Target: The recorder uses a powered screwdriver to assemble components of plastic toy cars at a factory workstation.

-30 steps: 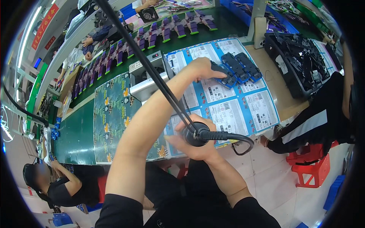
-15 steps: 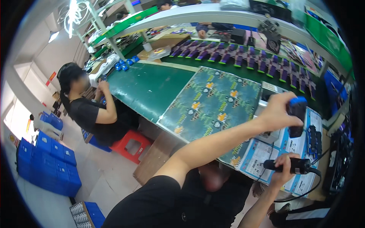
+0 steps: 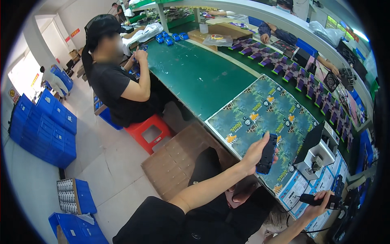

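My left hand (image 3: 255, 153) holds a flat black-and-blue rectangular device (image 3: 267, 153) upright over the near edge of a patterned leafy mat (image 3: 260, 110) on the green workbench (image 3: 195, 73). My right hand (image 3: 319, 208) grips a black corded power screwdriver (image 3: 321, 200) low at the right, above printed sheets (image 3: 298, 190). A small white-and-black fixture (image 3: 319, 156) stands between the two hands.
A person in a black top (image 3: 118, 87) sits on a red stool (image 3: 148, 130) at the bench to my left. Rows of purple-and-black parts (image 3: 300, 81) line the far bench. Blue crates (image 3: 44, 130) are stacked on the floor, and a cardboard sheet (image 3: 174, 162) lies beside my knees.
My view has swung further left. My left hand has brought the device down and toward me, from over the printed sheets to the mat's near edge. The right hand still holds the screwdriver.
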Demonstrator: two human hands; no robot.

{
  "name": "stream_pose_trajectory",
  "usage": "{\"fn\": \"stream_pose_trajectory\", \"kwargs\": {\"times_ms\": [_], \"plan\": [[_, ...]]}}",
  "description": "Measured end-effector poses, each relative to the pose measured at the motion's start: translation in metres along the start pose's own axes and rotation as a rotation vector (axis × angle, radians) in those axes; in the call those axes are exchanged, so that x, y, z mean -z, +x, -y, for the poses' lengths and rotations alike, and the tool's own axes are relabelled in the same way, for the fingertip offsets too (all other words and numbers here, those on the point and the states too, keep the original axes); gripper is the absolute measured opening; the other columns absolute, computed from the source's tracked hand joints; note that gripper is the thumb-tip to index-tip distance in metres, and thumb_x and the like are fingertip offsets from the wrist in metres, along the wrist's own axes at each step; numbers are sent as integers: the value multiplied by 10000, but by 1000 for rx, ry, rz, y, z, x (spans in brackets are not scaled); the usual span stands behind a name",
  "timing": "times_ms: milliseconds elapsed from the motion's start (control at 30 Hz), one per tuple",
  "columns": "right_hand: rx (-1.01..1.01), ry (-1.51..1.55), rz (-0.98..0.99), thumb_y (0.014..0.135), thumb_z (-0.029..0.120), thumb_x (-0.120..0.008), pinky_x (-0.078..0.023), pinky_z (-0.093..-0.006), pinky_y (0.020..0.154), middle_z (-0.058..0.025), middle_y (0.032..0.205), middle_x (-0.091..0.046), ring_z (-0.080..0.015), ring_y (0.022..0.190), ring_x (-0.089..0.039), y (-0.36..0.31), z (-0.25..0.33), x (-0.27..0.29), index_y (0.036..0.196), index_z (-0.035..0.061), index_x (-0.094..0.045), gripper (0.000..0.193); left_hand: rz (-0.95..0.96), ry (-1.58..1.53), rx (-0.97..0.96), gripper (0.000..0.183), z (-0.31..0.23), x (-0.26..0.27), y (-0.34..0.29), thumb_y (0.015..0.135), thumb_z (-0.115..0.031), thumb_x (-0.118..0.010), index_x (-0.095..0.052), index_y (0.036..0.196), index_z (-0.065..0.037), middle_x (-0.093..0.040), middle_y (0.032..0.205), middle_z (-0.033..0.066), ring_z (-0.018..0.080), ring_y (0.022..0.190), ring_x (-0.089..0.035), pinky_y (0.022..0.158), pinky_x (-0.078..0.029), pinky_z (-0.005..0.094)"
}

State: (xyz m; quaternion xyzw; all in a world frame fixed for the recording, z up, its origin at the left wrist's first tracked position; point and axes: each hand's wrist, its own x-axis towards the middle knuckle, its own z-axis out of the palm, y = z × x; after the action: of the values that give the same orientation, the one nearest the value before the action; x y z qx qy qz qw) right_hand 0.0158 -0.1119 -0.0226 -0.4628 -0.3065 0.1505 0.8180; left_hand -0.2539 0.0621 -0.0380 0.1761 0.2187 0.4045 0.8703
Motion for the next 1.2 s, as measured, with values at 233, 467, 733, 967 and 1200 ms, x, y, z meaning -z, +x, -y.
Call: {"fn": "stream_pose_trajectory", "kwargs": {"times_ms": [233,467,733,967,1200], "plan": [[99,-16,86,952,112,-590,-356,-242,537,2,676,-416,-89,577,-404,4,27,16,953,75,-518,80,37,194,-68,429,24,7,15,939,-432,-643,-587,1077,-30,-670,828,94,190,616,-666,550,-540,311],[238,159,332,937,197,-534,-393,-313,598,-34,708,-447,-147,606,-444,40,44,-79,897,58,-511,146,-22,264,-29,377,14,22,12,975,-385,-518,-612,1075,-34,-692,913,127,245,724,-696,700,-582,382],[313,33,185,855,33,-650,-490,-319,548,-69,601,-535,-149,480,-526,58,42,-104,868,-19,-550,113,22,422,-41,382,30,8,20,982,-403,-574,-620,984,-23,-684,821,128,204,653,-682,578,-562,305],[307,-86,180,828,19,-729,-430,-205,462,-38,601,-576,-100,477,-557,60,18,-100,842,7,-581,149,35,599,-76,333,40,4,17,999,-354,-562,-622,1016,-28,-686,826,120,184,667,-680,598,-556,293],[195,-284,244,816,47,-710,-441,-270,514,-41,569,-535,-131,464,-517,73,29,-113,778,25,-570,147,52,618,-183,238,46,8,14,950,-170,-651,-587,1138,-38,-672,930,58,120,795,-651,722,-528,269]]}}
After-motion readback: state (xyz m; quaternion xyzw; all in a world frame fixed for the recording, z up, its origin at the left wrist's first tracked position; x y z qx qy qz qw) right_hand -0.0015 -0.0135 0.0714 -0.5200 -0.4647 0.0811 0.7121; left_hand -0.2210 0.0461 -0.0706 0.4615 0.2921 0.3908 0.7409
